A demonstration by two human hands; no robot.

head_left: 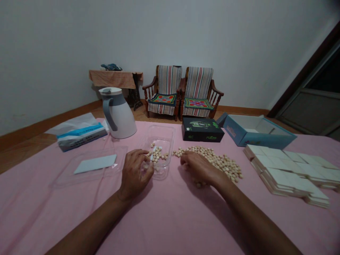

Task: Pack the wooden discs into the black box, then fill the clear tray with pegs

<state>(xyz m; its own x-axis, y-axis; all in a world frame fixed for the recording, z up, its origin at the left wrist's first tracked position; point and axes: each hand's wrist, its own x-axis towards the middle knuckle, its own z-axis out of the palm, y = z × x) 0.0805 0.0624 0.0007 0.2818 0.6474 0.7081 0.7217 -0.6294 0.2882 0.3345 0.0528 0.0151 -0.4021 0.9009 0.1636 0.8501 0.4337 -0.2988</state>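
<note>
My left hand [136, 174] rests at the near left rim of a clear plastic tray [165, 132]. Its fingers are curled together in a pinch over several small tan pieces [157, 154] lying in the tray; what it pinches is too small to name. My right hand [198, 167] lies knuckles up on the near left end of a loose heap of the same tan pieces [217, 161] on the pink tablecloth [172, 216]. Its fingers are curled down into the heap and their tips are hidden.
A clear lid with a white card [95, 163] lies left of the tray. Behind stand a white jug [118, 113], a tissue pack [79, 134], a black box [202, 129] and an open blue box [255, 132]. Stacked pale tiles [289, 171] fill the right side.
</note>
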